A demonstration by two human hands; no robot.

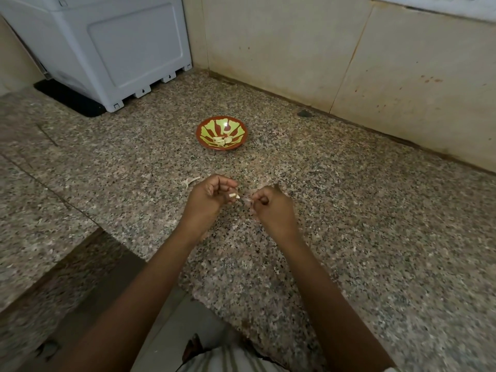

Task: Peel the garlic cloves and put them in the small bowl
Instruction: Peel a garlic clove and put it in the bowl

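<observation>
A small red and green bowl (222, 135) stands on the speckled granite counter, with several peeled garlic cloves (222, 140) in it. Nearer to me, my left hand (208, 196) pinches a pale garlic clove (234, 196) between curled fingers. My right hand (271, 206) is just right of it, fingers curled, pinching a thin strip of garlic skin (248, 202) that hangs beside the clove. Both hands hover a little above the counter, well in front of the bowl.
A scrap of garlic peel (192, 181) lies on the granite counter (375, 224) left of my hands. A white appliance (107, 47) on a black mat stands at the back left. A stained beige wall (349, 55) borders the counter behind and to the right.
</observation>
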